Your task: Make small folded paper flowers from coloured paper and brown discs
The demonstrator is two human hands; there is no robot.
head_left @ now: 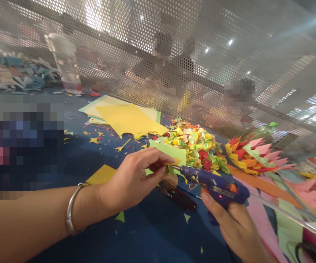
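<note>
My right hand (pixel 233 221) grips a dark blue hot glue gun (pixel 209 182), its small red light on and its nozzle pointing left. My left hand (pixel 138 175), with a silver bangle on the wrist, pinches a small yellow and green paper piece (pixel 173 165) between thumb and fingertips. The nozzle tip meets or nearly meets that piece; I cannot tell if they touch. Behind the fingertips lies a light green paper sheet (pixel 171 149). Under the hands is a dark-handled tool (pixel 183 197), partly hidden. A heap of small folded paper pieces (pixel 201 146) sits just beyond.
Yellow sheets (pixel 130 118) lie stacked at the back on the blue table (pixel 147 237), among scattered scraps. A plastic cup (pixel 67 65) stands back left by a perforated metal screen (pixel 119 47). To the right are pointed paper layers (pixel 259 155) and a green-capped bottle (pixel 267 129).
</note>
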